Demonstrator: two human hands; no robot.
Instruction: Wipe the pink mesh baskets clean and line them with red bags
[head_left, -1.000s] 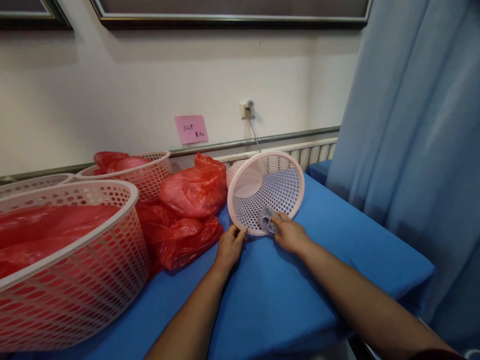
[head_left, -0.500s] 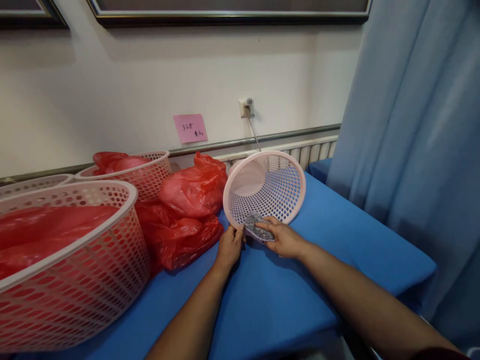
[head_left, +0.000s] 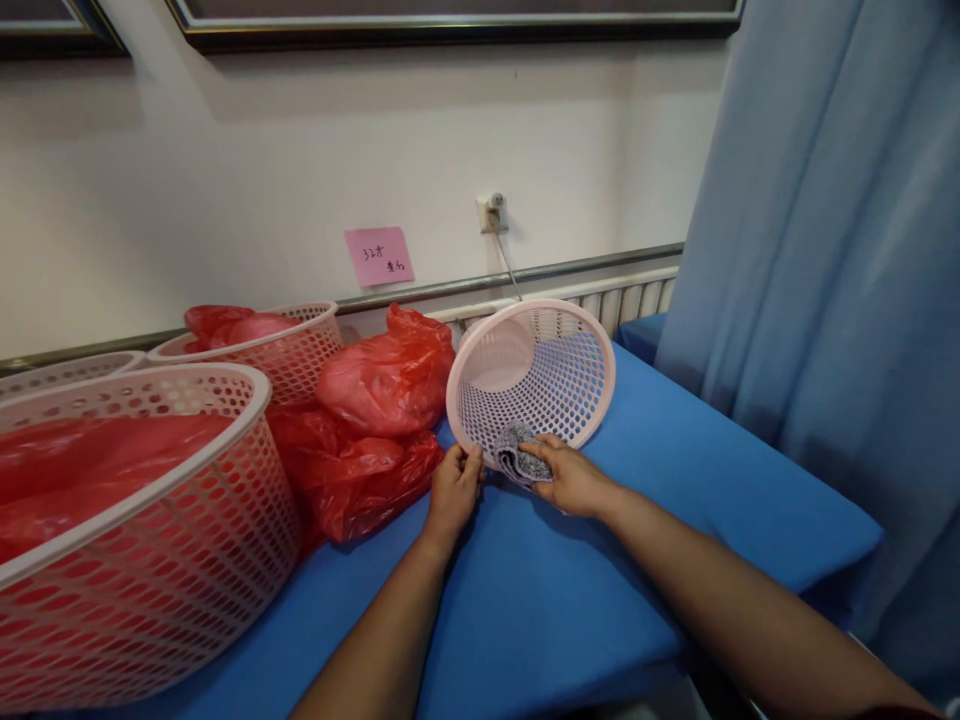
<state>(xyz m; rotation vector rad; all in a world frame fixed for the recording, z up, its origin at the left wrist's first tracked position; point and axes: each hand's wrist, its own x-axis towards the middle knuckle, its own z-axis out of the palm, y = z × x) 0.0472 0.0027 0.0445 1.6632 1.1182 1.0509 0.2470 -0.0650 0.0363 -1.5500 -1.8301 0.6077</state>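
Observation:
A pale pink perforated plastic basket (head_left: 559,385) lies on its side on the blue-covered table (head_left: 570,610), its round mouth turned towards me. My left hand (head_left: 455,488) pinches the lower left of its rim between thumb and fingers. In my right hand (head_left: 571,480) is a bunched grey speckled cloth (head_left: 517,455), pressed over the bottom of the rim. The cloth covers that piece of rim, and the undersides of my right fingers are hidden.
A large pink basket (head_left: 262,400) lined with red plastic stands at the left. Behind it is another basket (head_left: 322,335) with red bags. Filled red plastic bags (head_left: 386,375) lie between them and my left hand. A blue curtain (head_left: 817,300) hangs at the right.
My right hand and the cloth have shifted slightly to the right along the rim, and the cloth is more bunched. My left hand has slid slightly left, still on the rim.

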